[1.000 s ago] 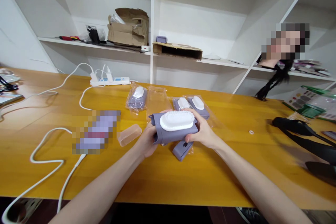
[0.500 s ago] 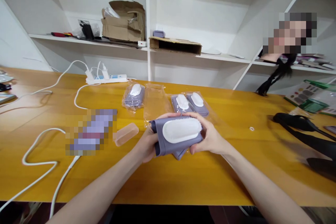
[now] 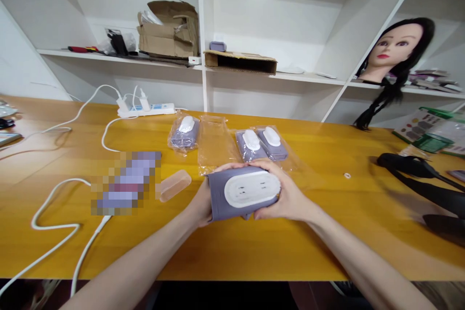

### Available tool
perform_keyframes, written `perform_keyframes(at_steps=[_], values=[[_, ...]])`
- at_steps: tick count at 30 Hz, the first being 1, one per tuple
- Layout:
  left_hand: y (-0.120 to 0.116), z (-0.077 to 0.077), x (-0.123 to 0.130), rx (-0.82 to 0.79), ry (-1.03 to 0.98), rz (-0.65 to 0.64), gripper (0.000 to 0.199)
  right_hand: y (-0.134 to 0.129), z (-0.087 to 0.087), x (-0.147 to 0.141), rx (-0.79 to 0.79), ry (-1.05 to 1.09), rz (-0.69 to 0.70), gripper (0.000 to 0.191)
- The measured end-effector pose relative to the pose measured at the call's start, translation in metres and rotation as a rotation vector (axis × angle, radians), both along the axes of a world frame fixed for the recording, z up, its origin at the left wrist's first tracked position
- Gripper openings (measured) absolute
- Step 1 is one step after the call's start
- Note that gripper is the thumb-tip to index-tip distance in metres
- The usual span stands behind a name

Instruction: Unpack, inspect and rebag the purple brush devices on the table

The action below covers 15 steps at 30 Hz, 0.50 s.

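Observation:
Both my hands hold a lilac-grey fabric pouch (image 3: pixel 218 196) above the wooden table. A white oval plastic piece (image 3: pixel 252 189) with two small slots faces up from it. My left hand (image 3: pixel 199 206) grips the pouch's left end, and my right hand (image 3: pixel 286 198) wraps its right end. Beyond my hands lie several similar lilac items in clear plastic bags (image 3: pixel 250 146), and a flattened clear bag (image 3: pixel 214 143) lies among them. A translucent peach oval lid (image 3: pixel 175 185) sits left of my left hand.
White cables run from a power strip (image 3: pixel 145 112) across the orange wooden table (image 3: pixel 290 252). A pixelated package (image 3: pixel 125 184) lies left of the lid. Black straps (image 3: pixel 417 179) lie at right. Shelves behind hold cardboard boxes (image 3: pixel 169 29) and a mannequin head (image 3: pixel 390 51).
The pouch has been turned in my hands, so the white piece now shows its slotted face instead of its scalloped, bristly one. The view has shifted slightly.

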<state>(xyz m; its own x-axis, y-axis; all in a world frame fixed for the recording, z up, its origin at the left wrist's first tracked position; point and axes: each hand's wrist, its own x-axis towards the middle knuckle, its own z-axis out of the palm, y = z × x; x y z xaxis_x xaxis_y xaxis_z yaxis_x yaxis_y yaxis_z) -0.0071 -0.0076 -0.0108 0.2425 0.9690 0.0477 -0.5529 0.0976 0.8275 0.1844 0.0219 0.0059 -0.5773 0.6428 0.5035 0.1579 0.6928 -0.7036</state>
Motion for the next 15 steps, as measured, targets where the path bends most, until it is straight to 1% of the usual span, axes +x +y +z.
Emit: perform_keyframes(at_steps=[2, 3, 5, 7, 9, 10, 12, 14, 15], values=[[0.003, -0.004, 0.001, -0.03, -0.014, 0.026, 0.027, 0.0, 0.001, -0.001, 0.019, -0.022, -0.024, 0.085], [0.004, -0.006, 0.001, -0.03, -0.021, 0.027, 0.028, 0.001, 0.001, -0.001, -0.004, -0.022, -0.031, 0.084], [0.006, -0.006, 0.001, -0.019, -0.025, 0.041, 0.031, 0.003, 0.001, -0.001, -0.093, -0.017, -0.025, 0.083], [0.006, -0.005, 0.0, -0.026, -0.008, 0.054, 0.034, 0.007, 0.0, 0.001, -0.183, -0.012, -0.002, 0.087], [0.006, -0.001, -0.001, -0.063, 0.001, 0.067, 0.036, 0.01, 0.0, 0.004, -0.23, -0.003, 0.021, 0.085], [0.006, 0.0, -0.002, -0.086, 0.001, 0.077, 0.036, 0.011, 0.001, 0.005, -0.227, 0.003, 0.024, 0.081], [0.006, 0.004, -0.003, -0.115, 0.006, 0.108, 0.038, 0.012, 0.003, 0.007, -0.191, 0.012, 0.013, 0.065], [0.006, 0.008, -0.006, -0.115, 0.039, 0.131, 0.04, 0.012, 0.005, 0.007, -0.135, 0.016, -0.013, 0.05], [0.006, 0.01, -0.007, -0.107, 0.061, 0.133, 0.04, 0.011, 0.006, 0.006, -0.104, 0.019, -0.03, 0.045]])
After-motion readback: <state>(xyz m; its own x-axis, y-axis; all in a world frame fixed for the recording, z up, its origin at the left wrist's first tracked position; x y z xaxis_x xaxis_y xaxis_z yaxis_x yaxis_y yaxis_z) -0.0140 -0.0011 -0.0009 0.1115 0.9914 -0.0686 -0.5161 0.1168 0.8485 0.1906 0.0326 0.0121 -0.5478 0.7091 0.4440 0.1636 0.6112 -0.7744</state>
